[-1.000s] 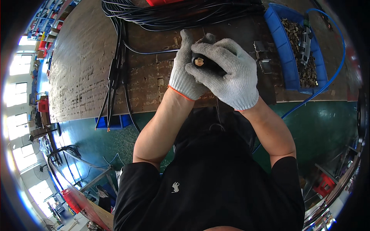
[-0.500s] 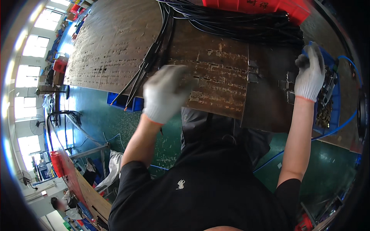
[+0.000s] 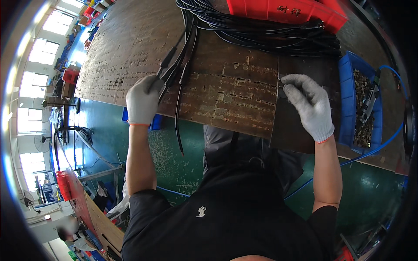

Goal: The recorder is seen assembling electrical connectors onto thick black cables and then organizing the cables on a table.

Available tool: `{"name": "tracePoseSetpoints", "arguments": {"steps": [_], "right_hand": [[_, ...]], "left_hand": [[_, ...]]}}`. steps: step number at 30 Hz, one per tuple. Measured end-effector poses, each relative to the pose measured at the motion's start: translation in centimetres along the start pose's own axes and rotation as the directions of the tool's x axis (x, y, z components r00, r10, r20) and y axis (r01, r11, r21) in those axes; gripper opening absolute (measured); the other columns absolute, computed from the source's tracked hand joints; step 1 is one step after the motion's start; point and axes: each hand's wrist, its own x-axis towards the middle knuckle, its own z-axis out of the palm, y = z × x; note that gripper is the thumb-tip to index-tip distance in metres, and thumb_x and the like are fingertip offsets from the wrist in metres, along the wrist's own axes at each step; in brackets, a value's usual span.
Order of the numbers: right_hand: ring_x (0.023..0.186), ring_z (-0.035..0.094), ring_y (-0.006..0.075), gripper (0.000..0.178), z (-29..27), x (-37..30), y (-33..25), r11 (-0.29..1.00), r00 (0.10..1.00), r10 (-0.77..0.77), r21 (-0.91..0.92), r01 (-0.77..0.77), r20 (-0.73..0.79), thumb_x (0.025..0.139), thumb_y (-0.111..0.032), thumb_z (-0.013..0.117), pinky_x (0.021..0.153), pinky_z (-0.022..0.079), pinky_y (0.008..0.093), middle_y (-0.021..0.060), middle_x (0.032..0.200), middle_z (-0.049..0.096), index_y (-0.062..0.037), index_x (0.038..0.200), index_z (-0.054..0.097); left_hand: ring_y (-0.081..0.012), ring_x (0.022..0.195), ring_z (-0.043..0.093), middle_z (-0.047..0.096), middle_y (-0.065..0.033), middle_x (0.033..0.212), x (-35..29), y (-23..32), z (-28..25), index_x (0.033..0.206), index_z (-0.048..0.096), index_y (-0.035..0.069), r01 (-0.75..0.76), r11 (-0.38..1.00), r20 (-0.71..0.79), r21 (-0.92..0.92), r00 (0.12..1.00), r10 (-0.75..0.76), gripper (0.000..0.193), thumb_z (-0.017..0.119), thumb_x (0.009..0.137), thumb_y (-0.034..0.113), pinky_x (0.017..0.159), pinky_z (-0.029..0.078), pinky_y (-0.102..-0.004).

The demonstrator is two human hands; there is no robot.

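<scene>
My left hand (image 3: 143, 102), in a white work glove, is closed around a black cable (image 3: 167, 58) by the table's near edge. That cable has a thicker sleeve just above the fingers. Beside it, other black cable ends fan out, and one loose cable (image 3: 177, 119) hangs past the edge with a coppery tip. Over a dark plate (image 3: 300, 126) on the table, my gloved right hand (image 3: 312, 106) has thumb and forefinger brought together in a pinch. Whatever lies between those fingertips is too small to tell. A large bundle of black cables (image 3: 278, 37) stretches across the back.
A blue bin (image 3: 347, 100) at the right holds small metal pieces (image 3: 362, 126) and a grey metal tool (image 3: 370, 102). Behind the bundle stands a red bin (image 3: 257, 11). A blue hose (image 3: 385, 141) curves around the right side. Far off at lower left is another person (image 3: 80, 237).
My right hand has moved left from the blue bin to above the dark plate. My left hand has shifted left and closed on a cable; one cable end now hangs apart from the others.
</scene>
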Motion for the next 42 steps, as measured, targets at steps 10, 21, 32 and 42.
{"name": "tracePoseSetpoints", "arguments": {"steps": [10,21,32,42], "right_hand": [[0.100,0.076,0.0320,0.052,4.4,-1.7,-1.7,0.979,0.957,0.008,-0.199,0.053,0.291,0.101,-0.040,0.073,0.089,0.058,0.0412,0.0217,0.110,0.077,0.0025,0.131,0.070],[0.077,0.071,0.0435,0.026,0.5,-2.2,0.3,0.798,0.981,0.053,-0.599,0.071,0.187,0.104,-0.030,0.066,0.069,0.055,0.0511,0.0206,0.081,0.071,-0.0038,0.106,0.072],[0.064,0.075,0.0264,0.022,-2.2,-3.2,0.1,0.259,0.916,-0.352,-0.921,0.292,0.191,0.097,-0.031,0.070,0.057,0.058,0.0401,0.0101,0.073,0.073,-0.0104,0.090,0.072],[0.120,0.071,0.0350,0.043,-22.9,0.1,0.4,0.182,0.974,-0.003,-0.958,-0.223,-0.228,0.096,-0.016,0.064,0.104,0.056,0.0469,0.0149,0.133,0.074,-0.0170,0.139,0.069]], "left_hand": [[-0.0071,0.057,0.051,0.061,0.0017,0.076,1.4,13.8,5.9,0.105,0.069,0.005,0.572,0.292,0.560,-0.767,0.818,-0.130,0.027,0.070,0.106,0.032,0.050,0.039,-0.0238],[-0.0341,0.104,0.072,0.074,-0.0121,0.114,-0.4,18.3,6.8,0.128,0.071,0.008,-0.839,0.543,-0.068,-0.031,0.544,0.836,0.047,0.081,0.083,0.015,0.096,0.056,-0.0432],[-0.0326,0.077,0.070,0.067,-0.0116,0.083,1.8,19.4,7.8,0.116,0.076,0.010,-0.820,0.439,0.190,-0.367,0.397,0.898,0.029,0.076,0.087,0.008,0.072,0.056,-0.0433],[-0.0353,0.086,0.075,0.076,-0.0191,0.101,1.9,19.5,8.5,0.117,0.076,0.003,-0.572,0.613,0.243,-0.544,0.593,0.768,0.023,0.073,0.095,0.011,0.078,0.059,-0.0390]]}}
